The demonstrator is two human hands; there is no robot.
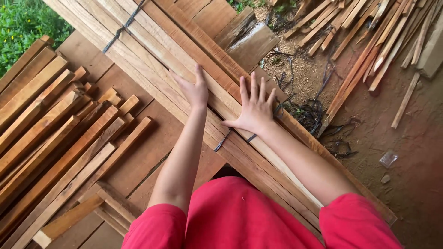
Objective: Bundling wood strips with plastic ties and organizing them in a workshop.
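1. The left hand [194,90] is lying flat on the bundle of long wooden planks [184,69], with the fingers [199,73] stretched out, close together and holding nothing.
2. The right hand [255,109] is also pressing flat on the same bundle, just beside the left hand, nearer to the right edge of the planks. Its fingers [253,86] are spread apart and are gripping nothing.
3. The bundle is running diagonally from the upper left to the lower right of the view, directly in front of the person, and it is lying on top of wider boards [138,157].
4. A dark strap [224,140] is going around the bundle just below the right hand, and a second dark strap [121,30] is binding it further up.
5. On the left, many shorter wooden slats [55,138] are lying in a loose pile beside the boards.
6. On the right, the dirt ground [406,157] is carrying another heap of thin wooden sticks [369,32] and some tangled dark straps [309,113].
7. The person is wearing red sleeves [355,221], and green plants [23,23] are showing in the upper left corner.
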